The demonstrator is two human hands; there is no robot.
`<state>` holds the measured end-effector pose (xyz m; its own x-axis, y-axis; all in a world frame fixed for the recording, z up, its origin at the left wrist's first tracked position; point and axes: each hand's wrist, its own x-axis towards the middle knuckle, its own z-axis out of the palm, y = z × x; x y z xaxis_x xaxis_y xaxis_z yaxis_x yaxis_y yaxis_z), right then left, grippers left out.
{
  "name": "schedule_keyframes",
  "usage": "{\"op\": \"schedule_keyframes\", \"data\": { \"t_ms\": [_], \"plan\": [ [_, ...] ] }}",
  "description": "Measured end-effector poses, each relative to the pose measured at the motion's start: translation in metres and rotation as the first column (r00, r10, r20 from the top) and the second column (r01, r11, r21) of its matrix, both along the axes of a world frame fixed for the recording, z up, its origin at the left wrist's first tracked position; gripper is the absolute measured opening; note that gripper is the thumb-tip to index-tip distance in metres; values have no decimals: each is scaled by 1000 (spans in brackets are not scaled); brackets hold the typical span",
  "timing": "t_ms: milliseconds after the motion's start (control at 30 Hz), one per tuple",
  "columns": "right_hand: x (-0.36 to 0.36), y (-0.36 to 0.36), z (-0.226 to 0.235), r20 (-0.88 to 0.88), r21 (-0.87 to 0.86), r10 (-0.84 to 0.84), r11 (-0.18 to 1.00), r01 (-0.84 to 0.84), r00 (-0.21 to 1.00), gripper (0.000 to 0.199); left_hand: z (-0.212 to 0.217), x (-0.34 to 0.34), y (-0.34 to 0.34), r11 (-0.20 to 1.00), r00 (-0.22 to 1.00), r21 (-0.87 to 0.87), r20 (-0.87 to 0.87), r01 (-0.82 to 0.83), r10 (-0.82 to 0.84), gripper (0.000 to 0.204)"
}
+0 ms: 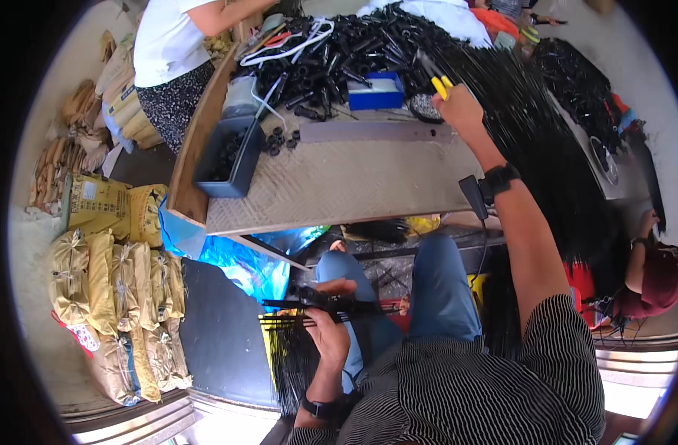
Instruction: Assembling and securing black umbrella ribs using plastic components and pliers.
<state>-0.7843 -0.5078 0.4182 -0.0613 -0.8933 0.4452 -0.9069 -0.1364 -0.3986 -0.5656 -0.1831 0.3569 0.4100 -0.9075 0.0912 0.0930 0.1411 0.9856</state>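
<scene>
My right hand (461,113) reaches over the far right of the workbench (369,174), fingers closed round yellow-handled pliers (442,86). The metal jaws point up and away, beside a heap of black plastic parts (339,59). Low over my lap, my left hand (328,330) is wrapped round a black part with thin rods (309,299). Its rods stick out to the left, and the fingers hide some of it. More thin black strands (291,367) hang below that hand.
On the bench stand a grey bin (231,159), a blue box (376,90) and a metal strip (369,132). Long black rods (532,126) fill the right side. Tan sacks (116,297) are stacked left. One person (177,67) stands far left; another (654,278) is at right.
</scene>
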Motion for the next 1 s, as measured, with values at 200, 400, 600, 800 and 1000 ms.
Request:
{"op": "schedule_keyframes", "data": {
  "t_ms": [200, 400, 600, 800, 1000],
  "plan": [
    [8, -22, -14, -426, 69, -11, 997, 44, 905, 24, -2, 18, 11, 1000, 1000, -3, -25, -12, 12, 73],
    [-3, -26, -14, -452, 74, -49, 993, 93, 891, 23, -3, 17, -3, 998, 999, -66, 30, -11, 13, 72],
    [4, -28, -14, -399, 76, 46, 997, -17, 916, 23, 3, 15, -1, 989, 993, -111, 46, -102, 107, 70],
    [0, -25, -16, -374, 72, 42, 997, -17, 927, 22, -1, 15, -2, 987, 993, -159, 102, -39, 56, 68],
    [-1, -21, -19, -392, 50, 85, 996, -71, 916, 26, -2, 11, 1, 985, 994, -168, 99, -26, 43, 66]
  ]
}}
